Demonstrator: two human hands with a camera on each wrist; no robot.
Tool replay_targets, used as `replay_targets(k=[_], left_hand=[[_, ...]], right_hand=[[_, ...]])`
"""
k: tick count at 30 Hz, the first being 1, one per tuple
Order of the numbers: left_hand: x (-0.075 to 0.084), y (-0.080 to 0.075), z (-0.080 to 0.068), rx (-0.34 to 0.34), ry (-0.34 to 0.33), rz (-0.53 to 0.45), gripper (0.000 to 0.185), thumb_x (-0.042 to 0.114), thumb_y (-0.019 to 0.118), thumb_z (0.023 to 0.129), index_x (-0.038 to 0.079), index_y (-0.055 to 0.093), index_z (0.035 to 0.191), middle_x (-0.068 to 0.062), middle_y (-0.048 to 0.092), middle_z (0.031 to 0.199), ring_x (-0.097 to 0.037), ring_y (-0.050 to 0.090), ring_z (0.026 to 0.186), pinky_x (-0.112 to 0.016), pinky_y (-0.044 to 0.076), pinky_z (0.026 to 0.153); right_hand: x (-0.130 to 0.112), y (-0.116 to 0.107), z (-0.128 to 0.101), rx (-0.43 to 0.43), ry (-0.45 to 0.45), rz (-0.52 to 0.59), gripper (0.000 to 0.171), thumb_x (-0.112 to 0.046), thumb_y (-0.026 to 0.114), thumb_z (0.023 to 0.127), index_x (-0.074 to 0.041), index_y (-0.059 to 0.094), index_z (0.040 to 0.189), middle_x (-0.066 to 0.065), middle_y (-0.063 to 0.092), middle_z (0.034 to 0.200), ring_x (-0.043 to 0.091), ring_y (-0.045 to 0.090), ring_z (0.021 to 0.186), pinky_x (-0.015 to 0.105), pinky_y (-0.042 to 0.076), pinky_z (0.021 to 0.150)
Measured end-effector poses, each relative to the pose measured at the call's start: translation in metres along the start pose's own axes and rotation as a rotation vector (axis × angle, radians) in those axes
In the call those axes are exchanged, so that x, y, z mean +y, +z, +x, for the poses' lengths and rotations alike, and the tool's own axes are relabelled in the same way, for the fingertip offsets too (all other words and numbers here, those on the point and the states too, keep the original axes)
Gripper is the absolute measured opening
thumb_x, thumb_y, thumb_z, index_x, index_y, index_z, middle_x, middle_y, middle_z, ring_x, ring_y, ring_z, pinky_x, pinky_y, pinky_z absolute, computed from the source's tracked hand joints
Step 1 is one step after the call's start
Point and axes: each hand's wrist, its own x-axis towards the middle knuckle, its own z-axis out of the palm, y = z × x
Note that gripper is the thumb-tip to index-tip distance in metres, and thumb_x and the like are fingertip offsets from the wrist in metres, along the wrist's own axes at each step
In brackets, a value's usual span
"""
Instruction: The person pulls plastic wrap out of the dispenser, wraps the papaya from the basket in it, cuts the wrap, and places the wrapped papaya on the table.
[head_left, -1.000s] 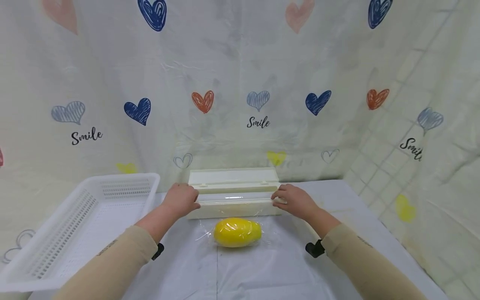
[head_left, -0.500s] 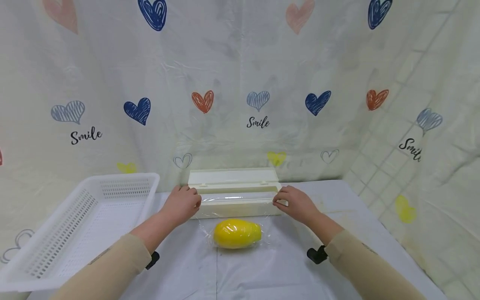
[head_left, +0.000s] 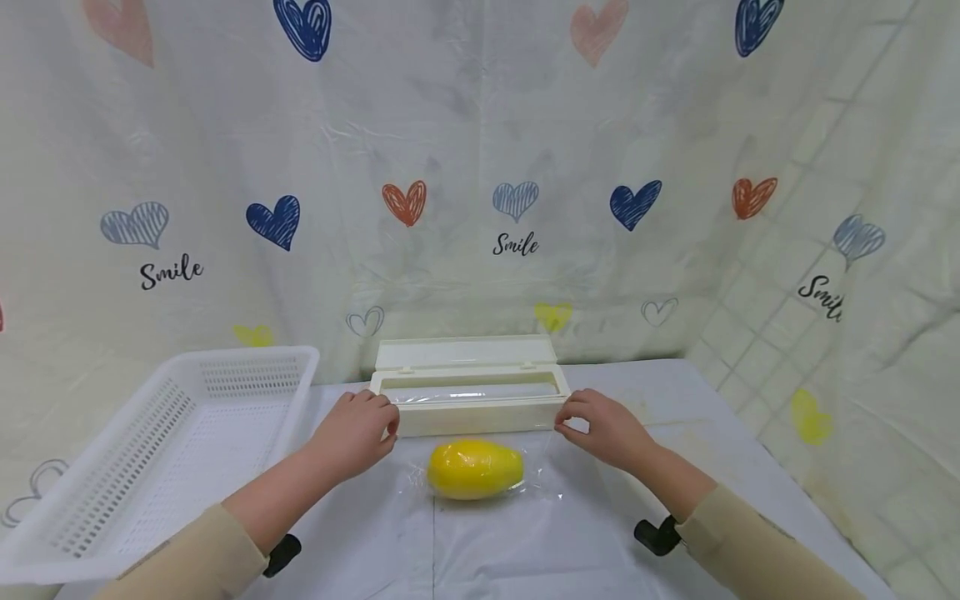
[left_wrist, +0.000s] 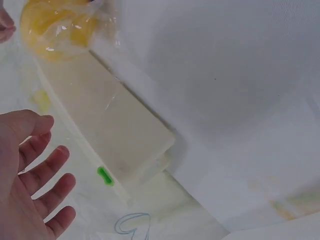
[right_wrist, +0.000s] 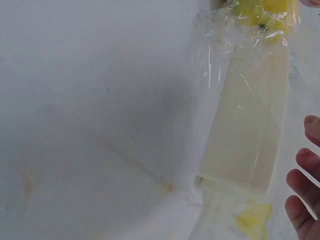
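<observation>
A yellow oblong fruit (head_left: 475, 469) lies on the table with clear plastic wrap (right_wrist: 210, 67) over and around it. Behind it stands a cream plastic wrap dispenser (head_left: 472, 419), its lid (head_left: 465, 353) raised and a roll of film (head_left: 480, 392) inside. At the dispenser's front left corner, my left hand (head_left: 356, 433) pinches the barely visible film between thumb and forefinger. My right hand (head_left: 609, 431) pinches it likewise by the front right corner, thumb and forefinger making a ring. In the left wrist view, the other fingers of the left hand are spread loosely.
A white perforated plastic basket (head_left: 172, 467) stands at the left. White cloth (head_left: 525, 550) covers the table. A curtain printed with hearts (head_left: 450, 125) hangs right behind the dispenser. A green tab (left_wrist: 105, 176) shows on the dispenser's edge.
Both hands have moved back from over the dispenser's opening to its front corners, lower and toward me. More of the opening and roll shows now. Fruit and basket have stayed put.
</observation>
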Motion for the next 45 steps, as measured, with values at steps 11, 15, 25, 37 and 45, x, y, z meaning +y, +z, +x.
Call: replay_targets(k=[11,15,25,37,45], left_hand=[[0.013,-0.014,-0.033,0.033,0.071,-0.093,0.017,0.023,0.075,0.085,0.025,0.059,0.08,0.01,0.06,0.087,-0.016,0.053,0.086,-0.037,0.044,0.079],[0.021,-0.015,-0.044,0.049,0.122,-0.102,0.018,0.022,0.076,0.084,0.025,0.059,0.079,0.011,0.06,0.088,-0.015,0.054,0.087,-0.036,0.043,0.077],[0.033,0.001,-0.057,0.027,0.217,-0.029,0.019,0.02,0.078,0.081,0.027,0.061,0.076,0.011,0.054,0.084,-0.017,0.053,0.088,-0.037,0.042,0.077],[0.037,0.012,-0.055,-0.034,0.199,0.006,0.022,0.023,0.082,0.079,0.027,0.061,0.074,0.01,0.05,0.08,-0.016,0.048,0.083,-0.036,0.041,0.076],[0.031,0.02,-0.056,-0.005,0.165,-0.017,0.02,0.027,0.081,0.081,0.023,0.062,0.087,0.01,0.057,0.089,-0.017,0.053,0.092,-0.039,0.043,0.084]], right_hand=[[-0.006,-0.007,-0.029,0.039,-0.116,0.016,0.018,-0.016,0.082,0.081,-0.027,0.07,0.089,-0.011,0.062,0.09,0.009,0.057,0.087,0.03,0.054,0.075],[-0.006,-0.006,-0.039,0.086,-0.205,0.0,0.023,-0.013,0.085,0.077,-0.027,0.07,0.087,-0.01,0.062,0.09,0.008,0.057,0.084,0.027,0.053,0.071],[-0.004,0.0,-0.049,0.084,-0.438,-0.089,0.022,-0.014,0.087,0.074,-0.026,0.071,0.085,-0.013,0.059,0.087,0.006,0.055,0.078,0.023,0.05,0.069],[-0.009,0.008,-0.036,-0.06,-0.471,-0.226,0.016,-0.015,0.085,0.077,-0.024,0.073,0.081,-0.01,0.054,0.08,0.01,0.047,0.075,0.026,0.046,0.067],[-0.011,0.014,-0.037,-0.108,-0.409,-0.258,0.014,-0.021,0.084,0.08,-0.025,0.072,0.087,-0.012,0.058,0.085,0.009,0.052,0.08,0.026,0.049,0.071]])
